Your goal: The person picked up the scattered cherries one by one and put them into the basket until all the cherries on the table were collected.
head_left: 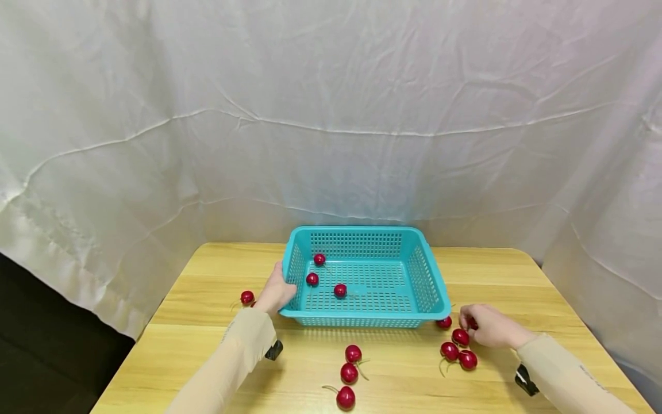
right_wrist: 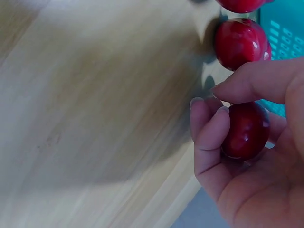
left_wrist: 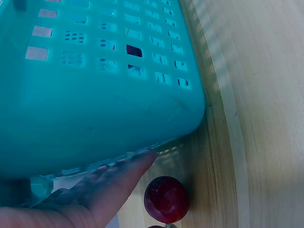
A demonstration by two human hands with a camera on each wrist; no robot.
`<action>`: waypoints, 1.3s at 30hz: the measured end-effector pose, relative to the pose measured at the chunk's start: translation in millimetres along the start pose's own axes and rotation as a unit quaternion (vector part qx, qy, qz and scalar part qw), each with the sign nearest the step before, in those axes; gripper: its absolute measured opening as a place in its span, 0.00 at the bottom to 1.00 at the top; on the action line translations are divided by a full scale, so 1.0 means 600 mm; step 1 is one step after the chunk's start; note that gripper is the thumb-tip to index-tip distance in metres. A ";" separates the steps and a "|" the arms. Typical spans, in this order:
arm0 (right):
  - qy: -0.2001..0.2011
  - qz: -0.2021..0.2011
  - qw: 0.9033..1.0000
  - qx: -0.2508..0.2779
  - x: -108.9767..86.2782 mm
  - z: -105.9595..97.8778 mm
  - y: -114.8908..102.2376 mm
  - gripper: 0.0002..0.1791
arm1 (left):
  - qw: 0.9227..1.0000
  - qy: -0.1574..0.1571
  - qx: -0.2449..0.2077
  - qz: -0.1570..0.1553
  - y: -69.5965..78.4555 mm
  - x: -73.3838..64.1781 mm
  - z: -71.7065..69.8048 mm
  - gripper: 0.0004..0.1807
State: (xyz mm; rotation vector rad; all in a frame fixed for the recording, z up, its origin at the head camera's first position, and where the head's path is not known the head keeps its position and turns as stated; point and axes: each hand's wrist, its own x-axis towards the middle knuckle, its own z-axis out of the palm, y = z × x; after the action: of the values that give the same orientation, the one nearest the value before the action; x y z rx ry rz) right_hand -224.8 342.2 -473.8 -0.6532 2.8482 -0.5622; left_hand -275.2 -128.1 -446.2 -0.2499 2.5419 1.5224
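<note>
A turquoise plastic basket [head_left: 362, 319] with perforated walls stands on the table. Three cherries lie inside it, including one near the middle [head_left: 340, 290]. My left hand [head_left: 275, 292] holds the basket's left side, thumb over the rim and fingers along the outer wall [left_wrist: 118, 185]. At the right, my right hand [head_left: 488, 325] has its fingers curled round a dark red cherry [right_wrist: 247, 130]. Several more cherries [head_left: 460, 337] lie beside that hand, by the basket's front right corner.
A wooden table [head_left: 403, 379] carries everything. Three stemmed cherries [head_left: 349, 373] lie in a row in front of the basket. More cherries [head_left: 247, 297] lie left of it, partly hidden by my left hand. A pale curtain [head_left: 331, 115] hangs behind the table.
</note>
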 end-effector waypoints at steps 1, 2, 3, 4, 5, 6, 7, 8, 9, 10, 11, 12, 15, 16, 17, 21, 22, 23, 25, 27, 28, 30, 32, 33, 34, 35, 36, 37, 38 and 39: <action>0.000 0.001 1.000 0.003 0.000 -0.001 0.000 0.12 | 1.000 0.000 0.002 0.001 0.000 0.000 0.000 0.41; -0.001 0.003 1.000 0.005 0.000 -0.003 -0.001 0.11 | 1.000 0.000 0.002 0.002 0.001 -0.001 0.000 0.41; -0.001 0.005 1.000 0.009 0.000 -0.005 -0.002 0.11 | 1.000 -0.001 0.003 0.003 0.001 -0.001 0.000 0.41; 0.000 0.009 1.000 0.015 0.000 -0.007 -0.003 0.10 | 1.000 -0.001 0.002 0.003 0.001 -0.002 0.000 0.41; 0.001 0.010 1.000 0.020 0.001 -0.009 -0.005 0.10 | 1.000 -0.001 0.002 0.004 0.001 -0.002 0.000 0.41; 0.004 0.009 1.000 0.022 0.001 -0.011 -0.007 0.09 | 1.000 -0.001 0.002 0.005 0.000 -0.002 0.000 0.41; 0.007 0.007 1.000 0.024 0.002 -0.014 -0.008 0.09 | 1.000 -0.001 0.001 0.005 0.000 -0.002 0.000 0.40; 0.011 0.006 1.000 0.025 0.002 -0.016 -0.010 0.09 | 1.000 0.000 0.002 0.005 0.000 -0.002 -0.001 0.40; 0.016 0.003 1.000 0.024 0.004 -0.018 -0.012 0.09 | 1.000 0.001 0.003 0.006 0.000 -0.001 -0.001 0.40; 0.021 0.000 1.000 0.022 0.005 -0.019 -0.013 0.09 | 1.000 0.001 0.003 0.004 -0.001 -0.002 -0.001 0.40; 0.027 -0.004 0.999 0.019 0.007 -0.021 -0.015 0.09 | 1.000 0.002 0.004 0.003 -0.001 -0.002 -0.002 0.40; 0.032 -0.006 0.999 0.017 0.008 -0.023 -0.016 0.09 | 1.000 0.002 0.004 0.001 -0.001 -0.002 -0.002 0.40; 0.048 -0.010 0.999 0.014 0.013 -0.030 -0.020 0.10 | 1.000 0.001 0.004 0.002 -0.002 -0.003 -0.002 0.40; 0.053 -0.010 0.998 0.015 0.014 -0.034 -0.021 0.10 | 1.000 0.000 0.003 0.001 -0.002 -0.003 -0.002 0.40; 0.058 -0.010 0.998 0.015 0.016 -0.038 -0.023 0.11 | 1.000 0.000 0.003 0.002 -0.002 -0.002 -0.002 0.39; 0.072 -0.011 0.997 0.017 0.021 -0.057 -0.029 0.10 | 1.000 0.000 0.004 0.006 -0.002 -0.002 -0.001 0.39; 0.076 -0.012 0.997 0.016 0.023 -0.062 -0.031 0.10 | 1.000 0.000 0.005 0.006 -0.002 -0.001 -0.001 0.39; 0.080 -0.014 0.997 0.017 0.024 -0.068 -0.033 0.10 | 1.000 0.000 0.005 0.008 -0.002 -0.001 -0.001 0.39; 0.090 -0.021 0.996 0.013 0.026 -0.079 -0.039 0.10 | 1.000 0.001 0.003 0.009 -0.002 0.000 0.000 0.39; 0.103 -0.030 0.994 0.005 0.029 -0.090 -0.046 0.10 | 1.000 0.001 0.001 0.011 -0.001 0.000 0.000 0.39; 0.110 -0.034 0.993 0.001 0.030 -0.095 -0.050 0.10 | 1.000 0.002 0.000 0.011 -0.001 0.000 0.000 0.39; 0.124 -0.045 0.991 -0.010 0.033 -0.104 -0.058 0.10 | 1.000 0.002 -0.001 0.011 0.000 0.000 0.000 0.39; 0.136 -0.055 0.989 -0.018 0.035 -0.112 -0.067 0.11 | 1.000 0.003 -0.002 0.011 0.000 0.000 0.000 0.40; 0.141 -0.059 0.988 -0.020 0.037 -0.116 -0.072 0.10 | 1.000 0.002 -0.002 0.011 0.000 0.000 0.000 0.40; 0.146 -0.062 0.987 -0.022 0.038 -0.120 -0.077 0.10 | 1.000 0.002 -0.002 0.011 0.000 0.000 0.000 0.40; 0.148 -0.064 0.987 -0.022 0.040 -0.124 -0.082 0.10 | 1.000 0.002 -0.003 0.011 0.000 -0.001 0.000 0.40; 0.149 -0.066 0.986 -0.022 0.042 -0.128 -0.088 0.10 | 1.000 0.002 -0.003 0.011 0.000 -0.001 0.000 0.40; 0.151 -0.066 0.986 -0.023 0.044 -0.132 -0.094 0.10 | 1.000 0.002 -0.003 0.010 0.000 -0.001 0.000 0.40; 0.152 -0.065 0.986 -0.023 0.047 -0.136 -0.099 0.10 | 1.000 0.001 -0.004 0.010 0.000 -0.001 0.000 0.40; 0.150 -0.065 0.986 -0.024 0.050 -0.139 -0.105 0.09 | 1.000 0.000 -0.004 0.009 0.000 -0.001 -0.001 0.40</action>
State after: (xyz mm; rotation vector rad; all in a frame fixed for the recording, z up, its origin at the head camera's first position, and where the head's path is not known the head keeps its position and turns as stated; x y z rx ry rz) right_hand -247.1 303.0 -374.8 -0.8311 3.1235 -0.6666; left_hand -274.6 -128.5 -445.9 -0.2294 2.5446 1.5397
